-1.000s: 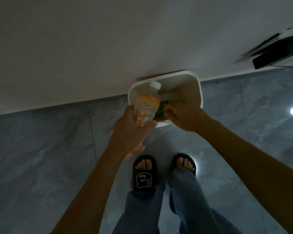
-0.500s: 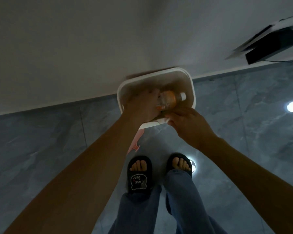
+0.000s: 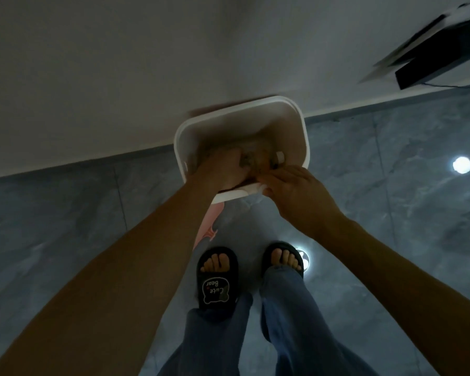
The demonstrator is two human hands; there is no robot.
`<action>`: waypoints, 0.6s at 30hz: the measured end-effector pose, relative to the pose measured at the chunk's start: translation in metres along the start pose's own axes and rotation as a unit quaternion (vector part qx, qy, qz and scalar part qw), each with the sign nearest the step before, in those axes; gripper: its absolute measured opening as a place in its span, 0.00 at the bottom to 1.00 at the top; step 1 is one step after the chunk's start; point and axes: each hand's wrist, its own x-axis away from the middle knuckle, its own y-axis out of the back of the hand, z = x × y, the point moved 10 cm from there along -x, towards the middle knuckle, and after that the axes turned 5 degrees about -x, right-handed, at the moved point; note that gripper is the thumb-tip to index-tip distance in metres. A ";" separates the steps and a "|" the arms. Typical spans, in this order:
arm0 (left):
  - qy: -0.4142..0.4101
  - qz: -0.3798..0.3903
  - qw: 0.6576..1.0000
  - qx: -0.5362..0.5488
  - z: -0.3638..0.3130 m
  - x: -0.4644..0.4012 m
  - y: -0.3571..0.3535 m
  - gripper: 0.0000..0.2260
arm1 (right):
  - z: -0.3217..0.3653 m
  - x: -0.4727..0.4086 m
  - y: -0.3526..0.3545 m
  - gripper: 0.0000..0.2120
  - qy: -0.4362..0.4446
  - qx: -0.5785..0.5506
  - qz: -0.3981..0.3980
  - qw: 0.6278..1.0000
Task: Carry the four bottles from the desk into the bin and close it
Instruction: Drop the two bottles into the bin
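A white open-topped bin (image 3: 303, 137) with a pink body stands on the floor against the wall, just beyond my feet. My left hand (image 3: 223, 169) reaches down inside it, wrapped around an orange-labelled bottle (image 3: 258, 158) that lies on its side with its white cap pointing right. My right hand (image 3: 291, 183) rests on the bin's near rim, fingers pinching the edge next to the bottle. The dim light hides what else lies in the bin.
Grey marble-look floor tiles spread on all sides, with bright lamp reflections (image 3: 461, 164) to the right. A pale wall rises behind the bin. A dark flat object (image 3: 440, 61) sits at the upper right by the wall. My sandalled feet (image 3: 219, 275) stand close to the bin.
My left hand has carried the orange bottle from above the near rim down into the bin, tipping it onto its side. My right hand has moved from inside the bin back to its near rim.
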 end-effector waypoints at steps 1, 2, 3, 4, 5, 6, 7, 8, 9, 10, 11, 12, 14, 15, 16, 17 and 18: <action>0.007 -0.026 1.000 0.004 -0.001 0.011 0.011 0.12 | 0.001 0.002 0.001 0.15 -0.011 -0.005 0.011 1.000; 0.011 -0.039 0.999 0.009 -0.004 0.024 0.021 0.10 | 0.003 0.005 0.003 0.16 -0.027 -0.014 0.019 0.999; 0.013 -0.044 0.999 0.025 -0.007 0.037 0.029 0.09 | 0.007 0.010 0.008 0.19 -0.042 -0.025 0.022 0.999; 0.011 -0.044 0.998 0.054 -0.010 0.052 0.037 0.09 | 0.013 0.016 0.014 0.21 -0.053 -0.035 0.023 0.998; 0.008 -0.045 0.996 0.083 -0.014 0.069 0.047 0.09 | 0.019 0.025 0.020 0.23 -0.062 -0.043 0.026 0.997; 0.008 -0.050 0.994 0.100 -0.018 0.089 0.057 0.09 | 0.025 0.035 0.026 0.23 -0.074 -0.054 0.037 0.995; 0.009 -0.058 0.992 0.111 -0.021 0.110 0.068 0.09 | 0.031 0.047 0.031 0.23 -0.089 -0.069 0.054 0.992; 0.014 -0.065 0.990 0.122 -0.023 0.132 0.076 0.09 | 0.037 0.061 0.036 0.22 -0.106 -0.087 0.075 0.988; 0.025 -0.066 0.988 0.137 -0.024 0.155 0.083 0.08 | 0.043 0.078 0.042 0.21 -0.122 -0.106 0.097 0.982; 0.042 -0.056 0.987 0.145 -0.025 0.177 0.088 0.08 | 0.050 0.096 0.049 0.19 -0.137 -0.122 0.117 0.976; 0.053 -0.036 0.989 0.136 -0.027 0.199 0.091 0.09 | 0.057 0.115 0.058 0.18 -0.149 -0.136 0.132 0.971; 0.058 -0.013 0.992 0.111 -0.030 0.221 0.093 0.10 | 0.066 0.134 0.068 0.17 -0.161 -0.144 0.143 0.966; 0.063 0.020 0.995 0.074 -0.039 0.269 0.103 0.14 | 0.080 0.175 0.089 0.16 -0.190 -0.146 0.157 0.958; 0.070 0.031 0.994 0.079 -0.043 0.294 0.110 0.14 | 0.086 0.197 0.099 0.16 -0.211 -0.144 0.166 0.953; 0.082 0.044 0.992 0.088 -0.047 0.320 0.117 0.14 | 0.092 0.219 0.108 0.15 -0.233 -0.148 0.177 0.945; 0.095 0.056 0.989 0.095 -0.049 0.346 0.123 0.13 | 0.098 0.241 0.118 0.15 -0.256 -0.166 0.184 0.934; 0.109 0.069 0.987 0.101 -0.052 0.373 0.131 0.13 | 0.104 0.263 0.129 0.14 -0.276 -0.186 0.190 0.923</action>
